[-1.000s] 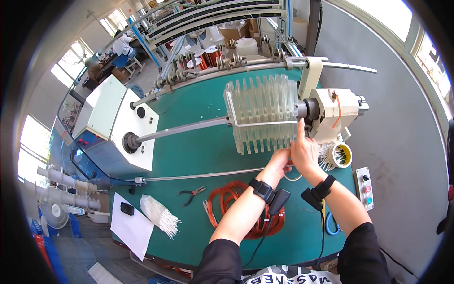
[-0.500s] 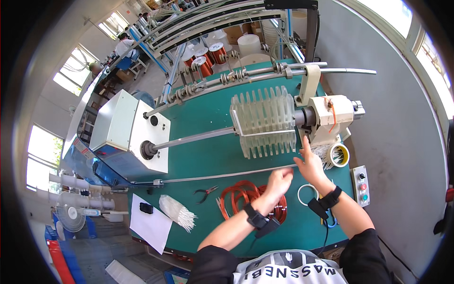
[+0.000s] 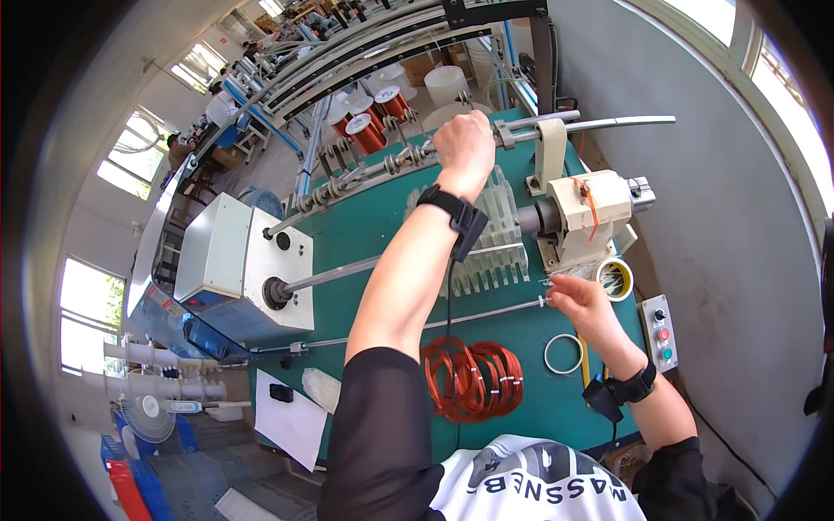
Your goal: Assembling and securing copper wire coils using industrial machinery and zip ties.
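Observation:
My left hand [image 3: 465, 152] is reaching far forward, closed, at the rod with small guide pulleys [image 3: 404, 161]. Whatever it grips, perhaps a thin wire, I cannot make out. Below that arm sits a translucent, finned winding former [image 3: 499, 221] on a horizontal metal shaft [image 3: 334, 275]; my forearm hides part of it. My right hand [image 3: 589, 313] is by the right end of the thin front rod [image 3: 486, 311], thumb and fingers apart. Red-brown wire coils [image 3: 473, 382], bound with white ties, lie in front of me.
A white motor box [image 3: 252, 269] stands left, a cream bearing block [image 3: 591, 208] right. Yellow-cored tape roll [image 3: 615, 280], white ring [image 3: 564, 353] and button box [image 3: 662, 334] are at the right. White paper [image 3: 287, 421] lies at the left. Copper wire spools [image 3: 365, 130] stand behind.
My left hand has gone from beside the front rod up and forward to the pulley rod. My right hand has drawn back slightly, its index finger less extended. The view has shifted.

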Motion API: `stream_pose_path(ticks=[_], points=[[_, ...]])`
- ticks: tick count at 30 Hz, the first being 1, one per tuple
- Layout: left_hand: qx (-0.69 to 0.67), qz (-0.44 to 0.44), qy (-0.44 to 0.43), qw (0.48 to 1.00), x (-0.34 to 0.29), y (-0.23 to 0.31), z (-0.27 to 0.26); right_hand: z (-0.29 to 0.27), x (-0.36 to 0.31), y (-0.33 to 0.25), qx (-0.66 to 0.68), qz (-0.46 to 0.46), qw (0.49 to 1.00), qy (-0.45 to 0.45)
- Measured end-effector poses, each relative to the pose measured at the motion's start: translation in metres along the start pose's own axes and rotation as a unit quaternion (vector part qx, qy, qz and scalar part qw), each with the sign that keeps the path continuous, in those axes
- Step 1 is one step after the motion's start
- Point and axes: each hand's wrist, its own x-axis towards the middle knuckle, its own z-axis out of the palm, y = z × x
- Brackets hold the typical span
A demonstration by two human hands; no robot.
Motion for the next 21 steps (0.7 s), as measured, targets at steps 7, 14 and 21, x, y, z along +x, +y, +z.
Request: stream_pose_path(ticks=[7, 14, 21], points=[[-0.202, 0.033, 0.001, 0.979, -0.148, 0.056, -0.040, 0.021, 0.058, -0.051, 0.257, -0.021, 0.963, 0.072], [-0.306, -0.039, -0.160, 0.938, -0.142, 0.028, -0.063, 0.045, 0.094, -0.045, 0.198, 0.039, 0.976, 0.086], [-0.200, -0.086, -0.048, 0.975, -0.128, -0.044, -0.031, 0.047, 0.094, 0.006, 0.052, 0.086, 0.990, 0.094]])
